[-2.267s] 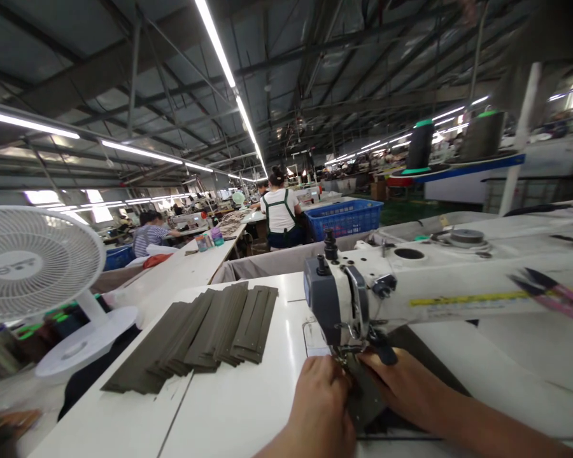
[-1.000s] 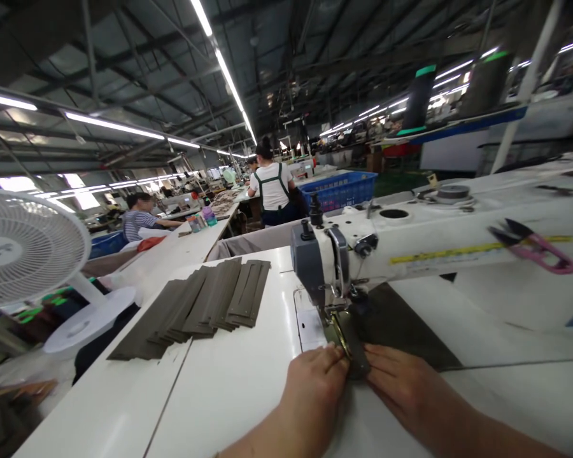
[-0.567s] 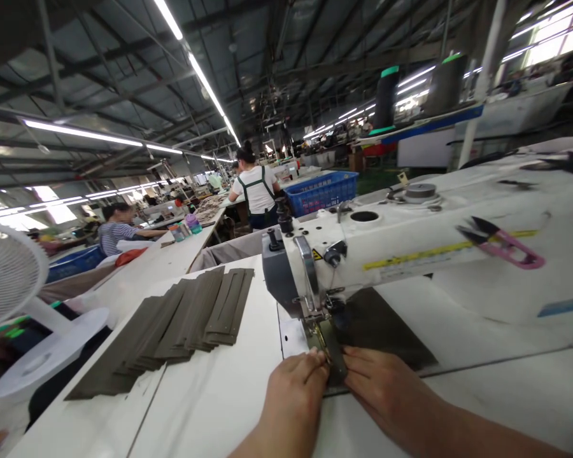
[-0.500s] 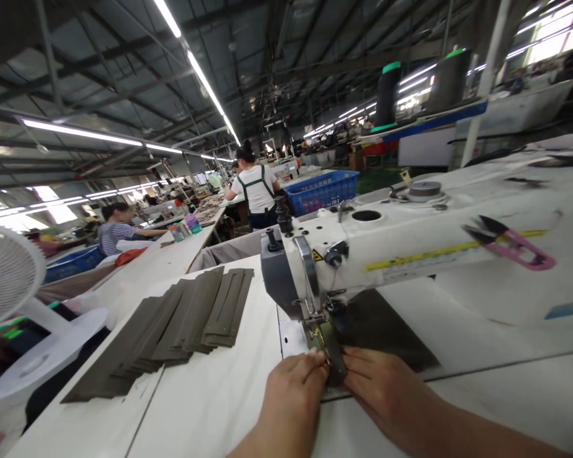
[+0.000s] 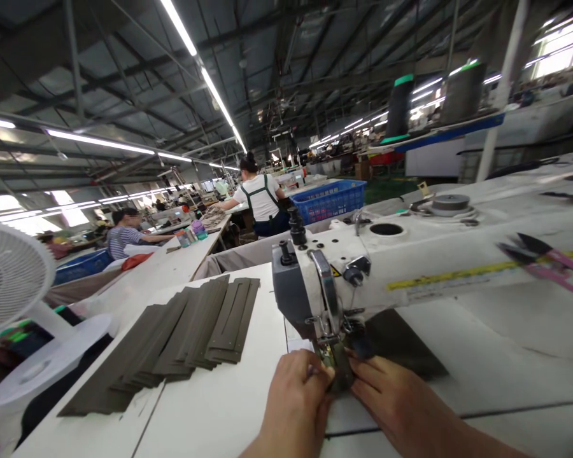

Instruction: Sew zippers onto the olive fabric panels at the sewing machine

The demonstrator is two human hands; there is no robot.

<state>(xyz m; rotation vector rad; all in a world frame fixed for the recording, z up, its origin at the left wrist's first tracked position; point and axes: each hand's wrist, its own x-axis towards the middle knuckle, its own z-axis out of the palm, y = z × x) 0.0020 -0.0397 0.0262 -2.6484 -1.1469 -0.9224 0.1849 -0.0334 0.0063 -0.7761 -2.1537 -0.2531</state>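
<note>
1. Think of a clock around the metal foot (image 5: 326, 340) of the sewing machine (image 5: 292, 289). The small dark cloth (image 5: 344, 374) sits at 5 o'clock, just beside the foot.
2. The left hand (image 5: 293, 391), at 7 o'clock, seems to pinch the cloth.
3. The right hand (image 5: 389, 388), at 4 o'clock, lays its fingers by the cloth's edge; I can't tell if they grip.
4. Half a second ago, both hands were a bit farther from the foot. So more cloth seems to have gone under.
5. Dark strips (image 5: 186, 340) lie at 9 o'clock, a dark sheet (image 5: 405, 343) at 3.
</note>
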